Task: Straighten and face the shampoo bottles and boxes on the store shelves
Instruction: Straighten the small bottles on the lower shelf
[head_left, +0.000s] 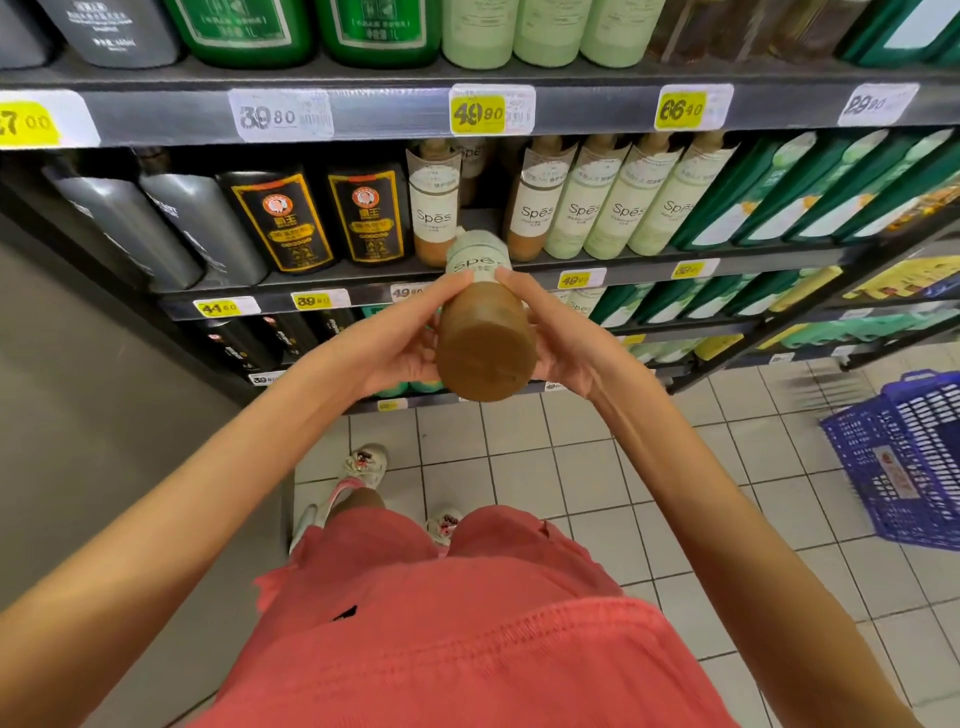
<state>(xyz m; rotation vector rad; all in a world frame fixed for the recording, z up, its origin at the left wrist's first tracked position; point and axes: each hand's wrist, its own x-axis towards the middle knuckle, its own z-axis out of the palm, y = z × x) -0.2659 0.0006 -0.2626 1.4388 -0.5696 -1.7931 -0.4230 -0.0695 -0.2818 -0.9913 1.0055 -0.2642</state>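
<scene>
The left hand (408, 340) is wrapped round the left side of the brown Spēs bottle (485, 348), fingers curled along the body, thumb up near the pale label. The bottle is held between both hands out in front of the shelf, tipped so its base faces back at the person and its cap end points at the shelf. The right hand (553, 338) is curled round the other side the same way, so it's a proper two-handed grip.

Pretty sure the bottle is meant for the gap (480, 221) just beyond the fingertips, between the left brown neighbour (434, 208) and the right brown neighbour (532, 208). To do it well, it should probably be tipped upright first, label turned out to the aisle, then slid in straight so neither neighbour gets knocked. The slot looks a bit tight, and another bottle seems to be sat further back in it, so nothing should be shoved hard.

Off to the left of the left hand, grey bottles (171, 228) and black bottles with gold labels (283, 223) are lined up. To the right of the right hand, pale green Spēs bottles (613, 208) and then dark green boxes (769, 192) are leaned in a row. Further right and lower, a blue basket (904, 457) is parked on the tiled floor (519, 457), well apart from the hands and not in the way.
</scene>
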